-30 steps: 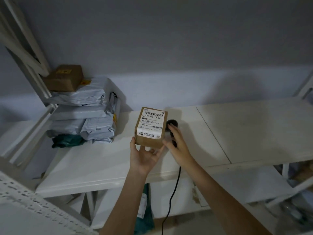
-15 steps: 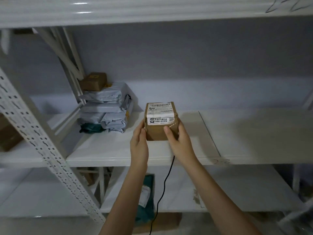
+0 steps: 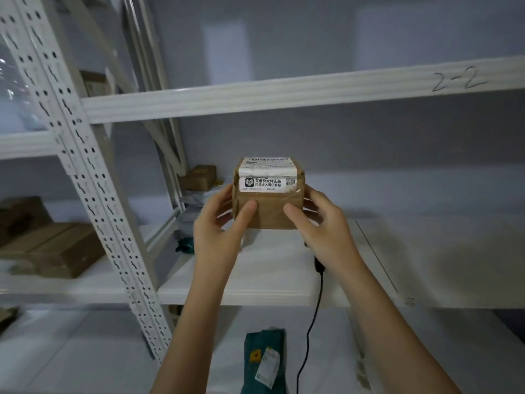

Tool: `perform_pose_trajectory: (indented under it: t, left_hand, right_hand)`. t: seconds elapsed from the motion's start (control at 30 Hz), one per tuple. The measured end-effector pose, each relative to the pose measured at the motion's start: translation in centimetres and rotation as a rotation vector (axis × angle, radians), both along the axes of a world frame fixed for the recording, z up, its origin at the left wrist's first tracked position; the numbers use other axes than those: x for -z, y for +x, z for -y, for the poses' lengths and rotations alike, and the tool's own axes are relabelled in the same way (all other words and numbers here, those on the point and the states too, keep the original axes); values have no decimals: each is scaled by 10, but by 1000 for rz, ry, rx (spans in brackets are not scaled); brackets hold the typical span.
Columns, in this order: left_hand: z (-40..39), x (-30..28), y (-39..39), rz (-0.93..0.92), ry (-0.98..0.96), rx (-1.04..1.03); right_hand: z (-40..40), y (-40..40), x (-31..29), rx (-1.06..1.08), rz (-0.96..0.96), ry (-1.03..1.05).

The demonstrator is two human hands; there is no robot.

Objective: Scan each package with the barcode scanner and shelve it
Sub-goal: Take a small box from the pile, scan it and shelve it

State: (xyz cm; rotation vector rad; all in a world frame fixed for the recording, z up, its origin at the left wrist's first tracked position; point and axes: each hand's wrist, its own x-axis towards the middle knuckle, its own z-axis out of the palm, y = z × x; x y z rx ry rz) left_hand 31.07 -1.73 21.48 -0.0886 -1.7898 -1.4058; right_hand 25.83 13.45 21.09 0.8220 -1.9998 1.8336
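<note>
My left hand [image 3: 218, 231] and right hand [image 3: 324, 226] both grip the brown cardboard parcel [image 3: 268, 194], held up above the middle shelf board [image 3: 270, 280]. I judge it the shelving step: next, pick a bare spot and set it down flat. Scanner cable [image 3: 311, 328] hangs under my right wrist. White steel racking; beam [image 3: 284, 93] marked "2-2"; grey wall.

The black barcode scanner [image 3: 318, 266] is almost wholly hidden behind the right hand [image 3: 321, 223]; only its butt and black cable [image 3: 312, 322] show, the cable cut off by the bottom edge. The small brown cardboard box [image 3: 268, 191] covers both hands' far fingers. The stack of grey plastic mailers [image 3: 189, 211] sits mostly behind the left hand [image 3: 217, 234]. Small print on the box's white label [image 3: 265, 182] is unreadable.
</note>
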Motion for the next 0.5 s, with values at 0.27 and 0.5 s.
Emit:
perform_pose_trajectory:
  t: [0.27,0.5]
  left_hand:
    - [80,-54,30,-177,-31,-94]
    - [162,-95,35,-183,-117,-106]
  right_hand:
    - [82,25,-53,-33,-173,-84]
    - [162,30,-79,-24,-209,-190]
